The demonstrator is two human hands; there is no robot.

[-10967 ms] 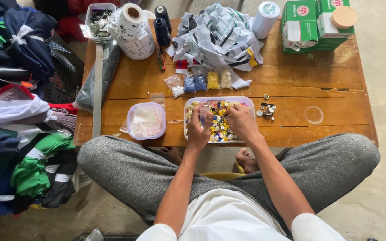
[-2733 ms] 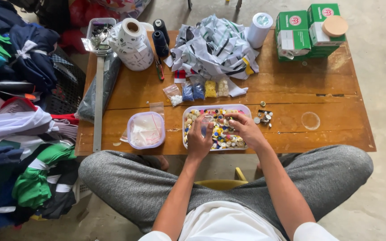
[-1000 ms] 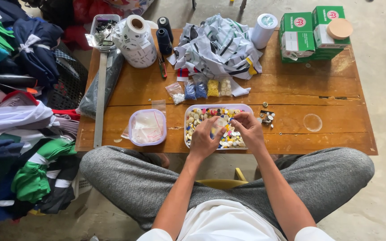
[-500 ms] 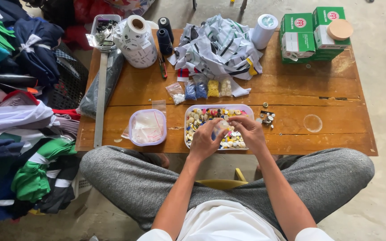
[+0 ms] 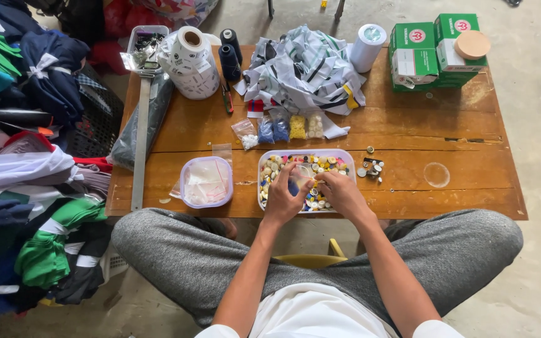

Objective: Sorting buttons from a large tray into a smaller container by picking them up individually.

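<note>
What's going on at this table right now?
A seated person has both hands over a tray of mixed coloured buttons at the table's near edge. The left hand and right hand meet over the tray and pinch a small clear bag between them. A lidded tub sits left of the tray, a few loose buttons right of it. Small filled bags, folded cloth and thread cones lie farther back.

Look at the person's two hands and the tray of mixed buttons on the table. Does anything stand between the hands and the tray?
Nothing visible does. The left hand and right hand are already over the tray of buttons, fingers meeting above its near half and seeming to pinch a small clear bag. The lidded tub sits apart, to the left.
</note>
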